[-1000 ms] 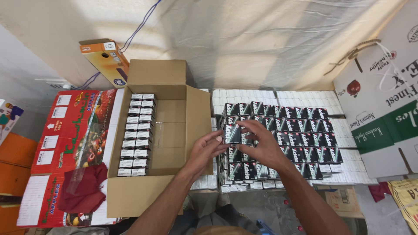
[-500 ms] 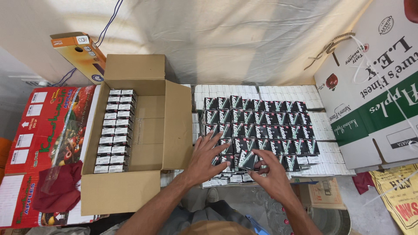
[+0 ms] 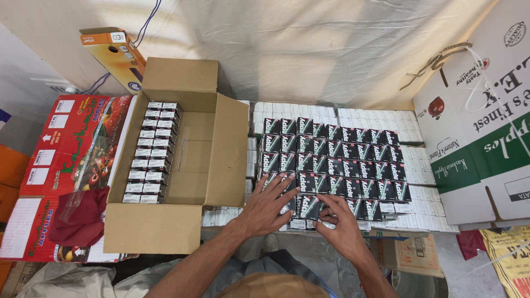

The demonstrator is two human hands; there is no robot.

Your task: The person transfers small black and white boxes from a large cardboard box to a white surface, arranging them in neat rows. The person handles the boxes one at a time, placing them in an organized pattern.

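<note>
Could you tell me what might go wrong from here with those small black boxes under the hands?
The left hand and right hand press on the near edge of the black boxes, stacked on white boxes; a nudge could tip the front row off. The open carton overhangs its support and might tilt.
</note>
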